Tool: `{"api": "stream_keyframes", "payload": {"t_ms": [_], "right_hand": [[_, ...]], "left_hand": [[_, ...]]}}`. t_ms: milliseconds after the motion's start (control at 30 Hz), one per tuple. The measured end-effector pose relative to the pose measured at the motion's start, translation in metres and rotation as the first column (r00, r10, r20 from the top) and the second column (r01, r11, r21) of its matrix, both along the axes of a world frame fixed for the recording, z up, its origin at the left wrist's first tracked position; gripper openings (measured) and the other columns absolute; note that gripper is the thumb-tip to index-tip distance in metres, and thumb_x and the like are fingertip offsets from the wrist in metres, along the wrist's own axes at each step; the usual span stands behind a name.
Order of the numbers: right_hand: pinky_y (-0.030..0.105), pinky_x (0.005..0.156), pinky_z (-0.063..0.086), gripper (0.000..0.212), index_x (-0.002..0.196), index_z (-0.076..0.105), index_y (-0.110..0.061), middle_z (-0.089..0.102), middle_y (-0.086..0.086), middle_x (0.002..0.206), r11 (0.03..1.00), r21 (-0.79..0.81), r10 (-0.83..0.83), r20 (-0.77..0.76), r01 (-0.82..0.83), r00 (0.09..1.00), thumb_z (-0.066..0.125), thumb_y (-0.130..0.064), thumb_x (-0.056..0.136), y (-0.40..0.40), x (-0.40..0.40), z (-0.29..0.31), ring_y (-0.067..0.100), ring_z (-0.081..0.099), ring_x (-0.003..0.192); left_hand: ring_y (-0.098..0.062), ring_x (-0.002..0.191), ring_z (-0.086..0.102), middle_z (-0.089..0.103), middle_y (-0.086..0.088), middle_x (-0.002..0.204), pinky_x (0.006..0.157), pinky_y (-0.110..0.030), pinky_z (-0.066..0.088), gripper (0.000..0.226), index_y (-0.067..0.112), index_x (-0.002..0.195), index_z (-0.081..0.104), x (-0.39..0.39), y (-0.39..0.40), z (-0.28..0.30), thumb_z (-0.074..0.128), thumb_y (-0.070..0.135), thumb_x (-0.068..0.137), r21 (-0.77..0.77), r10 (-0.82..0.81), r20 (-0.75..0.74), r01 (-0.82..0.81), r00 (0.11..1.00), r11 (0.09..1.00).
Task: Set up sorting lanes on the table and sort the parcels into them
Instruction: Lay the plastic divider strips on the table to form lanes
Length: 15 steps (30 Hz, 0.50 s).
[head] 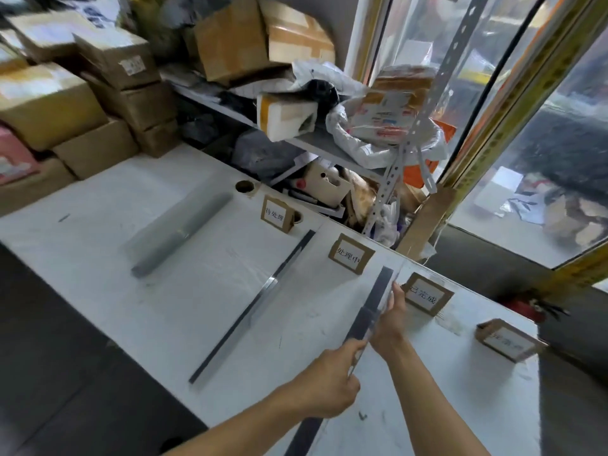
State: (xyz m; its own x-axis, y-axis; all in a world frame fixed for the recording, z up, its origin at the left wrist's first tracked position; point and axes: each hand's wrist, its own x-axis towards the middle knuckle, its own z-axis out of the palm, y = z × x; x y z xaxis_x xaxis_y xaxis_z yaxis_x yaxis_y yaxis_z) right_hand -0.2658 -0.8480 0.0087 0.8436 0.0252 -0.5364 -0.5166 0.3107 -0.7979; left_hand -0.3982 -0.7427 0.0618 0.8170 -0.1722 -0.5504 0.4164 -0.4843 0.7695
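Here, 2 hands, left hand (324,386) and right hand (390,320), gripping 1 dark strip (370,311), 4 label cards, 1 laid strip (253,307).

Both hands are holding a long dark divider strip (370,311) over the white table (98,251). The left hand (329,386) is gripping its near part, while the right hand (391,320) is pinching its edge farther along. A second dark strip (253,307) is lying flat to the left, and a grey roll (182,233) is lying beyond that. Four cardboard label signs are standing along the far edge: one (276,214), another (351,254), a third (427,293) just beside the right hand, and a blurred fourth (508,339). Cardboard parcels (82,93) are sitting stacked at the back left.
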Motion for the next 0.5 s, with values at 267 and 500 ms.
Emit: {"api": "stream_keyframes", "payload": {"t_ms": [267,500], "right_hand": [[0.061,0.108,0.045,0.108,0.147,0.046,-0.034,0.062,0.006,0.14,0.996,-0.085,0.01,-0.071,-0.016,0.997,0.069,-0.09,0.058,-0.017,0.035,-0.114,0.033,0.06,0.128],[0.059,0.115,0.036,0.13,0.156,0.033,-0.038,0.051,0.004,0.153,0.997,-0.073,0.019,-0.064,-0.023,0.998,0.065,-0.096,0.044,-0.029,0.046,-0.122,0.03,0.049,0.14]], "left_hand": [[-0.024,0.123,0.056,0.054,-0.004,0.142,0.108,-0.042,0.047,0.051,0.038,0.144,0.03,-0.009,-0.002,-0.044,0.046,0.018,0.1,0.094,0.011,-0.065,-0.005,0.998,0.996],[-0.022,0.131,0.051,0.051,0.0,0.147,0.109,-0.035,0.043,0.052,0.042,0.146,0.026,-0.015,-0.013,-0.054,0.049,0.027,0.101,0.085,0.004,-0.067,0.002,0.998,0.996]]}}
